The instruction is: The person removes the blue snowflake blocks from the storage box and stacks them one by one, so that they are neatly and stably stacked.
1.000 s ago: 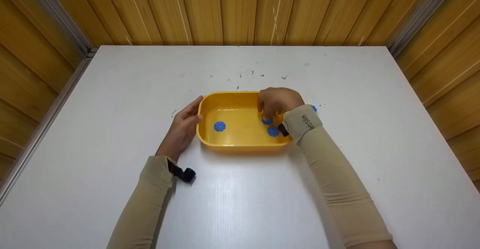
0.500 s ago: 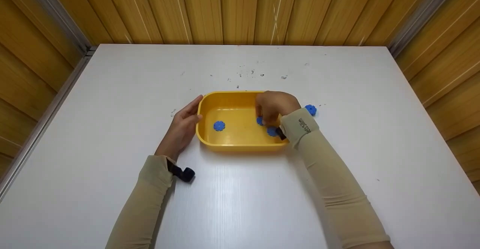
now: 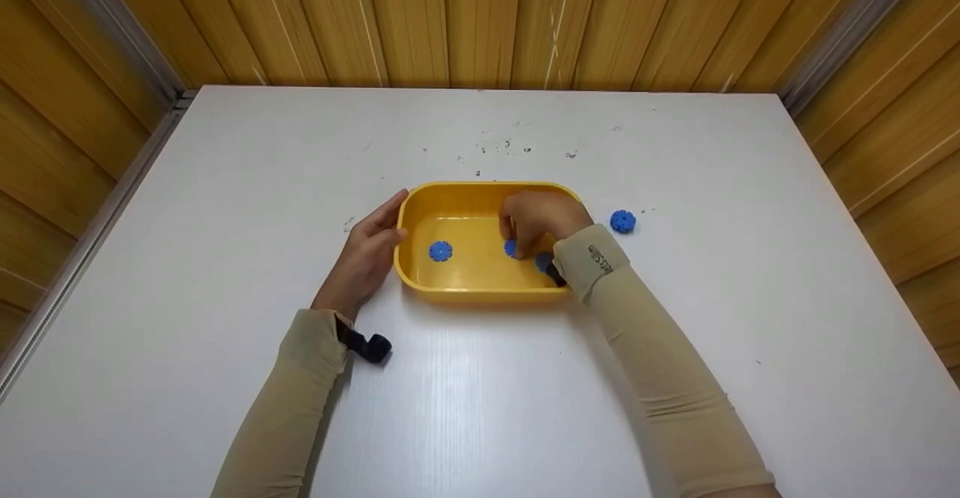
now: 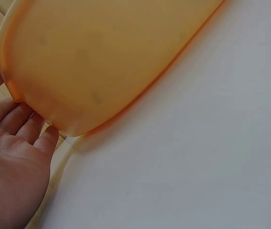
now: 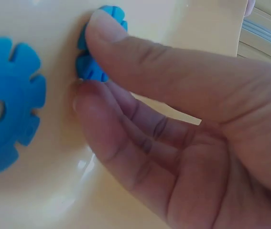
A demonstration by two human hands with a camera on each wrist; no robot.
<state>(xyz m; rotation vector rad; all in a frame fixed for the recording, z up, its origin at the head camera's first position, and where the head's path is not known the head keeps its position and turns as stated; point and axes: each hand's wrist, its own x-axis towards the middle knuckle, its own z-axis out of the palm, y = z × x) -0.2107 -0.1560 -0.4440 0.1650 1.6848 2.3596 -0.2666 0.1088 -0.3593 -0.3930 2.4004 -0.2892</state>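
Observation:
A yellow plastic tray (image 3: 487, 295) stands mid-table in the head view. My left hand (image 3: 364, 258) holds its left end, thumb at the rim and fingers along the outer wall; the left wrist view shows those fingers (image 4: 27, 119) against the tray's outside. Inside the tray, my right hand (image 3: 541, 217) pinches a blue notched disc (image 5: 92, 69) between thumb and index finger, close over the tray floor. A second blue disc (image 5: 11, 95) lies near it, partly hidden by the wrist strap in the head view. Another blue disc (image 3: 440, 251) lies flat at the tray's left.
On the white table (image 3: 465, 393), right of the tray, sits one more blue notched piece (image 3: 622, 221). Dark scuff marks (image 3: 507, 144) dot the surface behind the tray. Yellow wood-look panels (image 3: 480, 25) wall the back and sides.
My right hand has moved left and toward me inside the tray, with the pinched disc shifting left along with it. The blue piece on the table has come into full view. My left hand stays put.

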